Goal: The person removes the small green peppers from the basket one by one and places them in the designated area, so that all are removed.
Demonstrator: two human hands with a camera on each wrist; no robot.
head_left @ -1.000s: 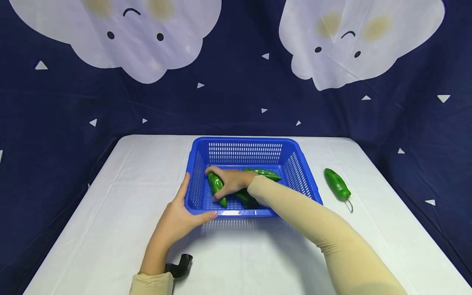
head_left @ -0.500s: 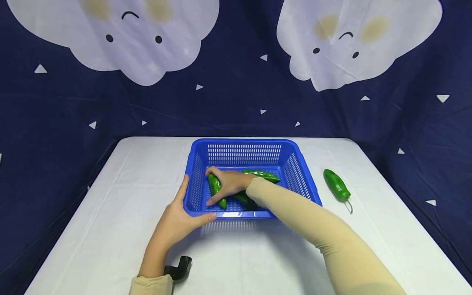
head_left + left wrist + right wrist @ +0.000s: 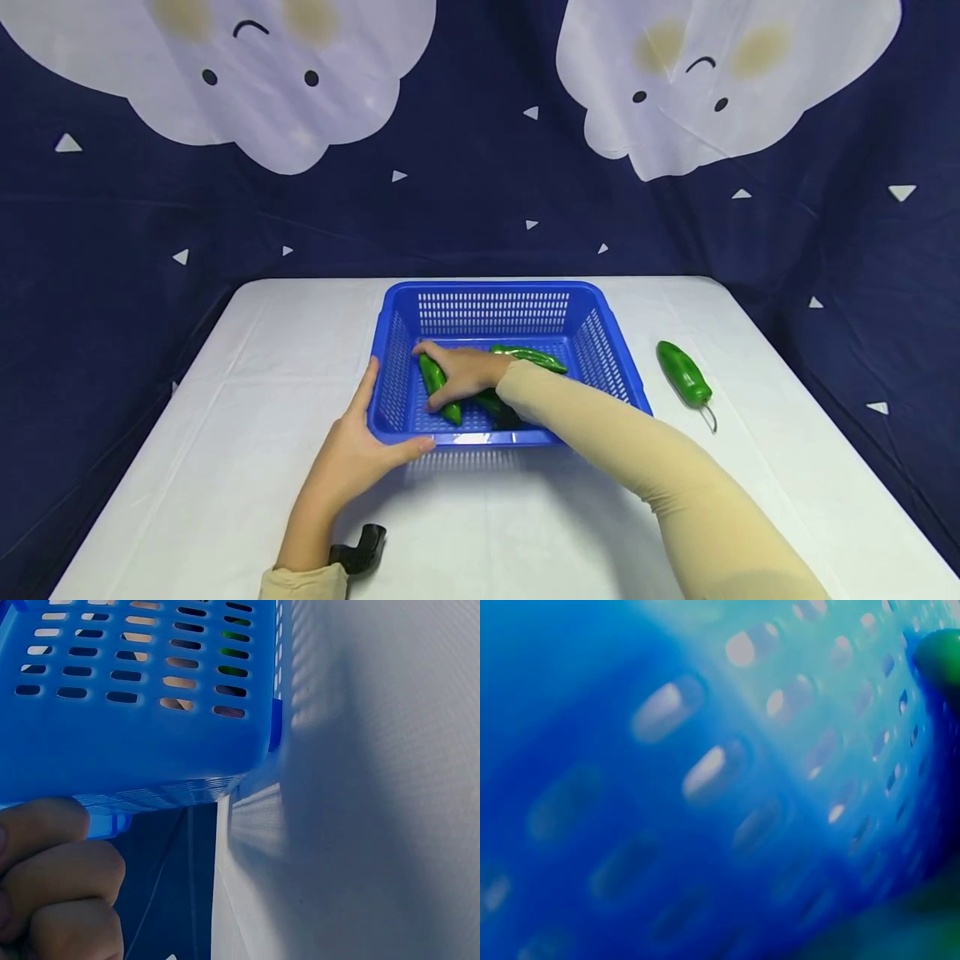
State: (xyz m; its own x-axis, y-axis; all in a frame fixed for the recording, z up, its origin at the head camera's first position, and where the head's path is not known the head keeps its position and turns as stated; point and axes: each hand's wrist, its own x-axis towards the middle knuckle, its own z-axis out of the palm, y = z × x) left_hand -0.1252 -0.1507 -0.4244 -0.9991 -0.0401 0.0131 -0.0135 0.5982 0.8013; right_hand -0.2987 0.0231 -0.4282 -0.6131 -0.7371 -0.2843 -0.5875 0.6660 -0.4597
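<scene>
A blue perforated plastic basket [image 3: 495, 286] stands on the white-covered table. My left hand [image 3: 352, 454] grips its near left corner, thumb along the front rim and fingers at the left side; the left wrist view shows those fingers [image 3: 67, 874] curled by the basket wall. Inside the basket, my right hand [image 3: 468, 371] holds a green pepper [image 3: 433, 377] lengthwise between thumb and fingertips, over the basket floor. Another green pepper [image 3: 536, 358] lies behind the right wrist. Below that wrist is a darker green pepper [image 3: 486, 402], partly hidden by the forearm.
One more green pepper [image 3: 684, 372] with a curved stem lies on the table to the right of the basket. A black wrist-worn device [image 3: 363, 552] shows at the left wrist. Behind the table hangs a dark blue cloth [image 3: 480, 217] with cloud prints.
The right thumb moved away from the pepper toward the front left, then came back against it. The left hand keeps its place on the basket, and the head view shifts slightly.
</scene>
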